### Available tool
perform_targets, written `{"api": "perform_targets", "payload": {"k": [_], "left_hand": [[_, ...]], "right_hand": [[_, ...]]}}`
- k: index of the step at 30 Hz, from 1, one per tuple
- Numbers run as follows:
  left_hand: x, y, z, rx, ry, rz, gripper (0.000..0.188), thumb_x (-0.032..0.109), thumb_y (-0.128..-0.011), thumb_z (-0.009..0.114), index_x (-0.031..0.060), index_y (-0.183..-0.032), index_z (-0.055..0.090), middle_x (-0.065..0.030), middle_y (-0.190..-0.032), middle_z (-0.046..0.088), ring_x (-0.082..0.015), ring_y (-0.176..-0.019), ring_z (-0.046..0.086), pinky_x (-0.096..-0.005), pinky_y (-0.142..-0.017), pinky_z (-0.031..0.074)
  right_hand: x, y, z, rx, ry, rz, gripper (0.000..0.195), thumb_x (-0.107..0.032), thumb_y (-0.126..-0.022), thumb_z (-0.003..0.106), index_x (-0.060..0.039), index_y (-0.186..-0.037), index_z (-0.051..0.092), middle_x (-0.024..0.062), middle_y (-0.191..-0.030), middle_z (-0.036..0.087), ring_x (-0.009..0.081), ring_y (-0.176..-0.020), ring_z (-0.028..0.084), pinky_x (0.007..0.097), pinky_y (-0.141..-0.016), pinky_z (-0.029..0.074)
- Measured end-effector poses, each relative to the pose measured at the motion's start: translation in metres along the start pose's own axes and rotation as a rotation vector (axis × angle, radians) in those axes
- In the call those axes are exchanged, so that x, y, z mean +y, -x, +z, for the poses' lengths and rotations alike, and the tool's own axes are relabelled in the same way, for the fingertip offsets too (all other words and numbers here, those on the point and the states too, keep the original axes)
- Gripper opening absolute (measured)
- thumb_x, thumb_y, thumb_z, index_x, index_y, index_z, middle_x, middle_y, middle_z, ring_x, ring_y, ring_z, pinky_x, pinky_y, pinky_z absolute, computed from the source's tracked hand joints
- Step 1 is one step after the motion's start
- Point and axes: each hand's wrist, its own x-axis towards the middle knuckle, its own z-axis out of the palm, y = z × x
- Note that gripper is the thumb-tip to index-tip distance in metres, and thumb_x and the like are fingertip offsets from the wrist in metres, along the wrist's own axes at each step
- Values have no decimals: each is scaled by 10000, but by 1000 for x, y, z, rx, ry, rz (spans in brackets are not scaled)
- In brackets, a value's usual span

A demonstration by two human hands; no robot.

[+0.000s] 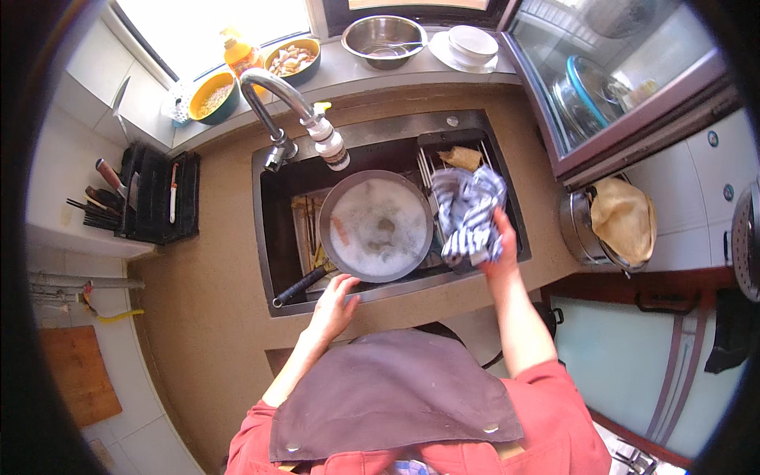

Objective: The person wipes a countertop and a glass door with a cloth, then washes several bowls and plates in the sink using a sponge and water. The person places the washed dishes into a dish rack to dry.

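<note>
A frying pan [380, 276] filled with cloudy, sudsy water rests over the sink [276, 196], its black handle [300, 287] pointing to the near left corner. Something orange-brown [340, 230] shows through the foam. My right hand [504, 246] grips a crumpled blue-and-white striped cloth [469, 208], slightly blurred, above the rack on the sink's right side. By the pan's near rim is my left hand [337, 301], empty, thumb apart from the fingers; whether the fingertips touch the pan or sink edge I cannot tell.
A faucet [279, 83] arches over the sink. A tan scrubber [461, 158] lies on the rack. Knives stand in a black holder [151, 196] at left. Bowls of food [292, 61], a steel bowl [384, 40] and white dishes [469, 47] line the sill. An open window [617, 77] juts in at right.
</note>
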Motion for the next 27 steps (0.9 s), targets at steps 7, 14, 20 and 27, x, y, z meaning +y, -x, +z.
{"api": "perform_targets", "payload": {"k": [7, 14, 20, 27], "left_hand": [[-2, -55, 17, 100, 250, -403, 451, 80, -765, 603, 54, -1186, 444, -152, -1127, 500, -270, -968, 546, -338, -777, 465], [18, -193, 136, -267, 460, -465, 803, 259, -791, 614, 7, -1363, 110, -216, -1362, 272, -261, -1049, 518, -371, -856, 439], [13, -217, 194, -230, 560, -339, 715, 183, -781, 562, -23, -1326, 149, -267, -1341, 261, -355, -1262, 258, -358, -1023, 256], [25, -235, 149, -401, 661, -384, 614, 399, -744, 600, 29, -1204, 431, -219, -1276, 407, -323, -1200, 375, -372, -975, 316]], "right_hand": [[-83, -183, 14, 22, 346, -244, 321, -247, -871, 488, -5, -1079, 525, 75, -974, 601, 178, -865, 581, 309, -784, 462], [-75, -372, -44, 507, 1728, -262, 450, -388, -844, 491, -21, -1101, 532, 180, -1182, 427, 302, -1034, 462, 425, -859, 380], [93, -354, 55, 168, 2202, -490, 422, -340, -797, 537, -55, -1107, 507, 163, -1120, 436, 324, -1032, 437, 484, -807, 347], [163, -348, 101, -220, 2152, -674, 372, -300, -745, 598, -75, -1032, 526, 120, -1040, 447, 283, -947, 453, 437, -736, 361]]}}
